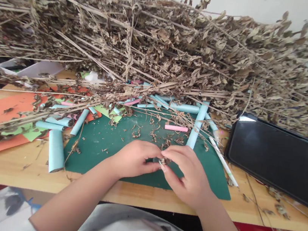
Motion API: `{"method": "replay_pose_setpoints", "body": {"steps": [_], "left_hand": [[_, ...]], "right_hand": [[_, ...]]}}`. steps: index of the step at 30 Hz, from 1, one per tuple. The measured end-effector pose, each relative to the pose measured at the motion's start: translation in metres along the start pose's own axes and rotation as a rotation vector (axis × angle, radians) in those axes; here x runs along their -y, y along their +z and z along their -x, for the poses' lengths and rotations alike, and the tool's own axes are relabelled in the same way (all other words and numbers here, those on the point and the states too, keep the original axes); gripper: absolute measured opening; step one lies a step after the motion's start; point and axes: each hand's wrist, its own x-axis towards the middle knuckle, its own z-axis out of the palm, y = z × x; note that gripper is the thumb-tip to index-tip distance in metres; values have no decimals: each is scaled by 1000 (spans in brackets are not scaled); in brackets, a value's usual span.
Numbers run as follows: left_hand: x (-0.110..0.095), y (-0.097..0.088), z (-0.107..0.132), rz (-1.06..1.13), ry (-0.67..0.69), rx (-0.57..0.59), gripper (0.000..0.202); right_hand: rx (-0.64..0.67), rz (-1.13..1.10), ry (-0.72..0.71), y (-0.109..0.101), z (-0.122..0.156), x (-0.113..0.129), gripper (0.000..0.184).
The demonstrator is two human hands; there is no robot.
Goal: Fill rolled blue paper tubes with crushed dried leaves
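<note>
Above the green cutting mat point(101, 161), my left hand point(136, 159) and my right hand point(186, 169) meet at their fingertips. Between them is a small clump of crumbled dried leaves point(162, 161). The thumb and index finger of my left hand close on a small, pale-edged thing that is mostly hidden. My right hand pinches at the leaf bits from the other side. Leaf crumbs point(154, 135) are scattered on the mat just beyond my fingers. A pink paper roll point(176, 128) and a long light blue paper tube point(197, 125) lie past my right hand.
A large heap of dried leafy stalks point(159, 39) fills the back. Left are a blue paper tube point(56, 151), several smaller rolls and orange paper point(14, 105). Right are a white paper stick point(223, 161) and a black tablet-like device point(276, 159). The wooden table's front edge point(142, 201) is close.
</note>
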Motion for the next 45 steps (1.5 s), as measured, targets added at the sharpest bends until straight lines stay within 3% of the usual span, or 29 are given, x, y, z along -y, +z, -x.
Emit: {"method": "replay_pose_setpoints", "body": {"steps": [5, 10, 20, 26, 30, 36, 40, 45], "left_hand": [[0, 0, 0, 2, -20, 11, 13], [1, 0, 0, 12, -27, 11, 13], [3, 2, 1, -1, -25, -17, 14], [2, 1, 0, 32, -21, -19, 15], [2, 0, -1, 62, -19, -27, 14], [2, -1, 0, 45, -26, -24, 15], [2, -1, 0, 36, -44, -24, 15], [3, 1, 0, 27, -51, -33, 15]], "right_hand": [[-19, 17, -10, -3, -4, 1, 11], [-59, 74, -42, -3, -2, -1, 13], [23, 387, -153, -10, -4, 4, 4], [-63, 169, -66, -12, 0, -3, 11], [-15, 130, 30, -12, 2, -6, 7], [-66, -36, 68, -4, 1, -3, 9], [-55, 12, -1, -2, 0, -3, 10], [16, 298, -171, -6, -6, 0, 5]]}}
